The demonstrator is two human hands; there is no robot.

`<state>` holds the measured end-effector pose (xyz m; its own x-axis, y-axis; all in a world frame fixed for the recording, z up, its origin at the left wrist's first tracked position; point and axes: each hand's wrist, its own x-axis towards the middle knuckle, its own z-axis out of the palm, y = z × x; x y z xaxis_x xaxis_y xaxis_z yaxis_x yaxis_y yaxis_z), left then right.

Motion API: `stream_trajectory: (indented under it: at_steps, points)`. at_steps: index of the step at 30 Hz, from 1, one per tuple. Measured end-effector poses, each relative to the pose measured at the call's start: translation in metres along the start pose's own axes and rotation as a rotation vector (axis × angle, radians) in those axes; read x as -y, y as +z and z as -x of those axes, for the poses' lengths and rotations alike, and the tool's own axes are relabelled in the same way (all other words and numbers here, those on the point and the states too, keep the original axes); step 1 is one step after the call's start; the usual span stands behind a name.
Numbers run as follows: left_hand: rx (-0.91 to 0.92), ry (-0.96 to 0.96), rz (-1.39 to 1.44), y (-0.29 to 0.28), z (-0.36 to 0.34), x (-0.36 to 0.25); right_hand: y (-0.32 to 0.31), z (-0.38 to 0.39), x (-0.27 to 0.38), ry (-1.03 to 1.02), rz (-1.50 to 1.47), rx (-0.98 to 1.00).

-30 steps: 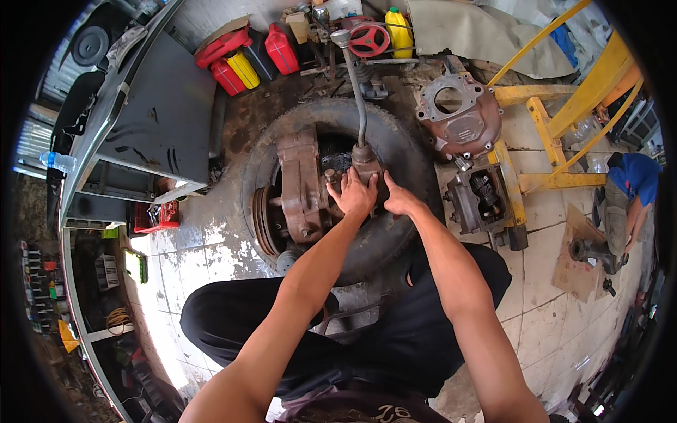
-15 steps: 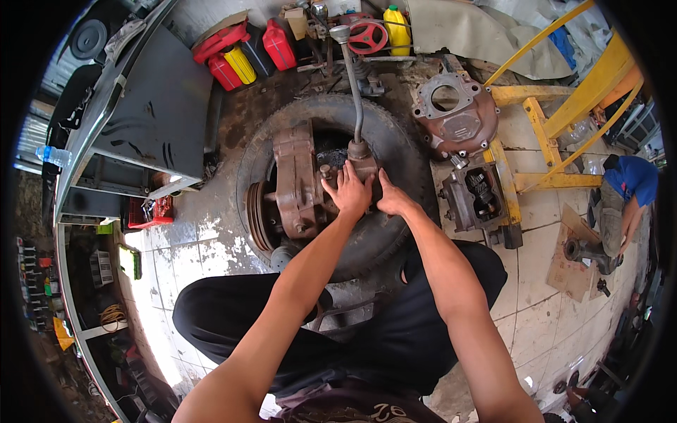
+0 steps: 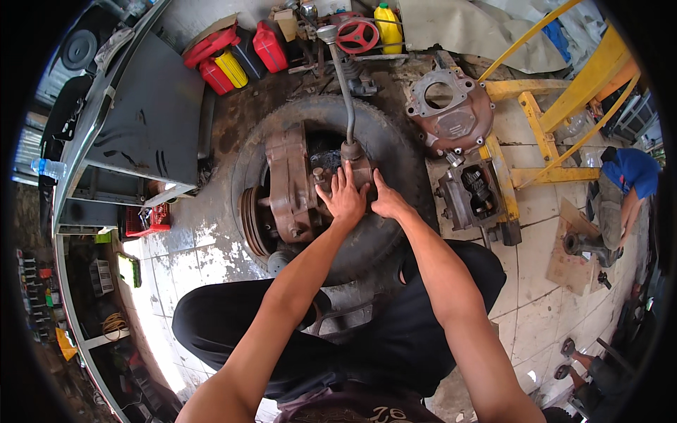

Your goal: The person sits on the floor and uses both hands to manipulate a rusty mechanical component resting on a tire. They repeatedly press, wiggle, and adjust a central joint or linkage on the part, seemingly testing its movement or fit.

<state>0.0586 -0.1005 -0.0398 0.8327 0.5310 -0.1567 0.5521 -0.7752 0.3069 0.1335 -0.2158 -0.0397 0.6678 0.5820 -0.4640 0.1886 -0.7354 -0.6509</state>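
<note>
A: How far along are you?

B: Partway, I'd judge. Your lever (image 3: 344, 99) stands up from its base (image 3: 352, 151), top leaning a bit left. Base looks seated on the gearbox (image 3: 288, 183). That much seems done.

A: What's left for you?

B: Hard to say. Can't tell if the base is fastened; your fingers cover much of it. The bell housing (image 3: 458, 116) and the gear case (image 3: 465, 197) lie apart from your gearbox, off to your right past the tire (image 3: 396, 144). Case is open, gears showing. Can't tell if either belongs with your gearbox.

A: Where's the gearbox, relative to you?

B: Straight ahead, in the tire's opening. Most of it sits left of your hands; pulley (image 3: 255, 222) on its far left side. Lever rises just beyond your fingertips.

A: Your hands?

B: Left hand (image 3: 345, 203): flat, fingers spread wide, laid over the near part of the base, little finger near the bolt (image 3: 319, 174). Not wrapped around anything. Right hand (image 3: 389, 200): just beside it, at the base's right side, one finger reaching up along it. Its other fingertips are hidden, so can't tell if you're gripping.
</note>
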Motion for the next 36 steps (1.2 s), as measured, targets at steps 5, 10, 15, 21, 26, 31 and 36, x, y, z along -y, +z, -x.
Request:
stream_trajectory:
  at_steps: [5,10,15,21,26,31,36]
  points:
    - [-0.120,0.009,-0.045,0.009,-0.003,0.008,-0.007,0.020,0.029,0.093,-0.020,0.106]
    - [-0.132,0.055,-0.103,0.014,0.008,0.011,-0.012,0.021,0.022,0.136,-0.025,0.153]
    - [-0.154,-0.031,0.010,-0.005,-0.013,0.013,-0.005,0.018,0.026,0.126,-0.016,0.052]
    - [-0.249,0.022,0.480,-0.032,0.010,0.026,0.005,0.014,0.010,0.228,-0.126,-0.372]
    - [-0.169,-0.062,0.605,-0.013,0.021,0.045,0.014,0.027,0.024,0.082,-0.294,-0.359]
    - [-0.031,-0.188,0.833,0.003,0.037,0.038,0.039,0.044,0.021,0.029,-0.225,-0.207]
    - [-0.088,-0.274,0.748,0.010,0.078,0.026,0.064,0.053,0.019,0.143,-0.347,-0.366]
